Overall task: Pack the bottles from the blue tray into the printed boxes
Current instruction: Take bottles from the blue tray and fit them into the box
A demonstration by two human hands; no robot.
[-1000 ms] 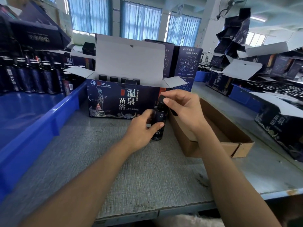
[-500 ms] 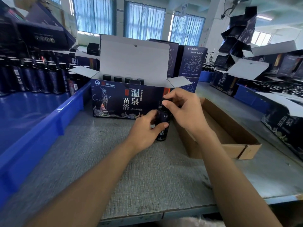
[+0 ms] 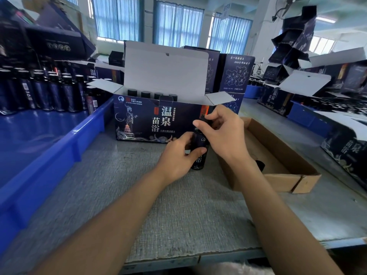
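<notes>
Item: one dark bottle (image 3: 199,162), upright on the grey table (image 3: 129,195), just in front of the right end of the open printed box (image 3: 143,120).
Left hand (image 3: 174,159): fingers curled round the bottle's body, thumb across its front.
Right hand (image 3: 224,135): fingers closed on the bottle's top; the cap is largely hidden, so the exact grip is unclear.
Printed box: lid flap raised, four black caps (image 3: 146,94) showing in its rear row.
Blue tray (image 3: 65,143): left of the box, with standing bottles (image 3: 45,92) ranked at its far end.
Brown cardboard tray (image 3: 278,181): right of the hands.
</notes>
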